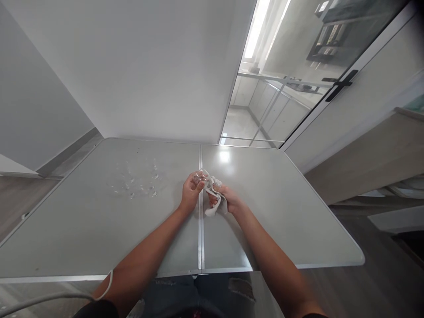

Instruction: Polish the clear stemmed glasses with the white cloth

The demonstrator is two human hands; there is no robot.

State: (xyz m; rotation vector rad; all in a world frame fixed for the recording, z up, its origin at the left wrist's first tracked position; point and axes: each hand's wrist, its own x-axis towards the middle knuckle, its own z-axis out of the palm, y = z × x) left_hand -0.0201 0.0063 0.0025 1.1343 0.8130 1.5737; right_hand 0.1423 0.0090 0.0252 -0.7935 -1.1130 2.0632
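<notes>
Over the table's middle seam, my left hand (190, 191) is closed round a clear drinking glass (200, 177). My right hand (229, 198) grips a crumpled white cloth (215, 206), and the upper part of the cloth presses against the glass. Part of the glass is hidden behind the fingers and the cloth. To the left, several clear stemmed glasses (132, 180) are grouped on the table, so see-through that their exact outlines are hard to make out.
The grey folding table (271, 212) has a metal rim and a central seam. A white wall (159, 79) rises behind it. A glass door (265, 101) with a black handle (342, 85) is at the right. A pale cable (59, 297) runs by my left forearm.
</notes>
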